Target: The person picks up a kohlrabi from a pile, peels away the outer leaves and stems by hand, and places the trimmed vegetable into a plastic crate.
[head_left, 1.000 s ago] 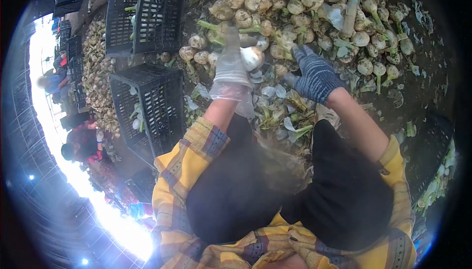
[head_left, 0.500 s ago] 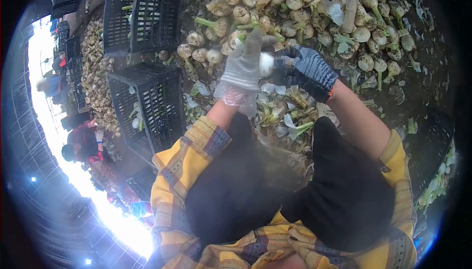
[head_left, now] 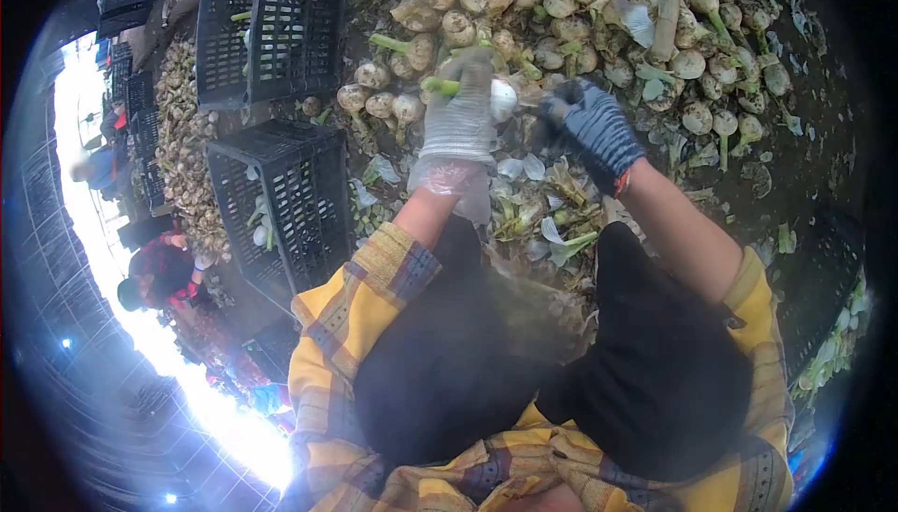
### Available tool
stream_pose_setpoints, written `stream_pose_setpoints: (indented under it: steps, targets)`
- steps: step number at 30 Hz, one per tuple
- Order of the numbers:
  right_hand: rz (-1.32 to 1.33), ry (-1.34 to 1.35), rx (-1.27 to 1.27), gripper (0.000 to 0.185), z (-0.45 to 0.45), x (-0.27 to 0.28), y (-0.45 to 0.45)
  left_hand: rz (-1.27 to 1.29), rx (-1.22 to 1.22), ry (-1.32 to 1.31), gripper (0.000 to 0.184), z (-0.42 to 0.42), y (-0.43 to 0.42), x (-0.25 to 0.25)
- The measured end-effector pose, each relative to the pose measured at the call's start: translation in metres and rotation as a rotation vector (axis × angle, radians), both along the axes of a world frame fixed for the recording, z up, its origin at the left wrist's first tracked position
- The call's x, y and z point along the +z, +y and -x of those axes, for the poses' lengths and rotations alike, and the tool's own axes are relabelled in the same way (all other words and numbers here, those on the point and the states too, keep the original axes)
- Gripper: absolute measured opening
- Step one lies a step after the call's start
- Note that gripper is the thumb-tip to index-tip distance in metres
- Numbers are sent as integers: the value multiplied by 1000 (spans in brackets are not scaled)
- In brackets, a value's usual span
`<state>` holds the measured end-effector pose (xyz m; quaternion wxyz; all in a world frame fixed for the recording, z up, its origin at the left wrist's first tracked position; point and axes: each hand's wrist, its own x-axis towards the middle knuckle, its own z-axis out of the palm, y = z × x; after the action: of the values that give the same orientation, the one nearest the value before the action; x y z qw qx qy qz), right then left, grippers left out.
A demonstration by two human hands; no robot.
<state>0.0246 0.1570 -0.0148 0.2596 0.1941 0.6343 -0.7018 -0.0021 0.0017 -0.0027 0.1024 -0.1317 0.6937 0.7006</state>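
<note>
The left hand (head_left: 460, 115), in a whitish glove with a clear plastic cuff, is closed about a white bulb (head_left: 504, 100), which shows at its right edge, on the side facing the right hand (head_left: 591, 129). From the opposite edge of the left hand we see a green stalk (head_left: 440, 87) project; the glove hides whether stalk and bulb are joined. The right hand, in a dark grey striped glove, lies just to the right of the white bulb with its fingers bent; they are blurred, and we cannot tell whether they grip anything. Beyond both hands we find a heap of soil-stained bulbs (head_left: 486, 0), some with stems attached. A pale rod (head_left: 666, 21) rests on it, beyond and to the right of the right hand. Nearer the wearer than the hands, and between the forearms, we note loose peelings (head_left: 566, 231). To the left of the left hand stands a black perforated crate (head_left: 304, 208); a second crate (head_left: 297, 30) lies beyond it. Farther left, well apart from the left hand, we observe another heap (head_left: 187, 129) and a co-worker (head_left: 164, 274) in red and dark clothing.
</note>
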Motion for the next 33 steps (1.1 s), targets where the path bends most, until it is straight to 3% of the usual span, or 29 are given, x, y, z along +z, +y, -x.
stream_pose_setpoints:
  steps: [2, 5, 8, 11, 13, 15, 18, 20, 22, 24, 27, 30, 32, 33]
  targets:
    - [-37, -7, -50, 28, 1, -28, 11, -57, 72, -165, 41, 2, 1, 10]
    - [-46, 325, 179, 30, -2, -76, 17, -55, 66, -260, 42, 2, 4, 22]
    - [-88, 587, 358, 34, 3, -46, 10, -80, -46, -220, 44, -2, 3, 22]
    - [116, 408, 415, 43, 11, -7, 7, -101, -104, -192, 46, -6, 5, 24]
    - [589, -281, 109, 42, 8, 15, 0, -116, -137, -195, 46, -7, 7, 27]
    - [244, 506, 298, 28, 6, -5, -6, -143, -187, -206, 46, -8, 5, 31]
    - [415, 167, 257, 24, 2, 4, 4, 44, -237, -58, 53, -10, 6, 20]
    - [523, -166, 124, 23, 2, 7, 3, -22, -212, -21, 52, -6, 0, 4]
    - [185, 308, 359, 23, 2, -10, 6, -21, -176, -59, 51, -4, 3, 13]
    - [-16, 617, 459, 23, 2, -19, 8, 46, -132, -168, 50, -5, 7, 26]
    - [-44, 729, 379, 22, 2, -24, 9, -23, -73, -168, 45, -6, 9, 22]
    - [-6, 411, 269, 27, 0, -24, 3, 15, -97, -50, 41, -9, 12, 16]
    - [-15, -79, 258, 31, 10, 14, 2, 182, -188, 47, 40, -11, 12, 20]
    - [-35, 3, 308, 33, 11, 21, 5, 266, -235, 96, 39, -11, 12, 22]
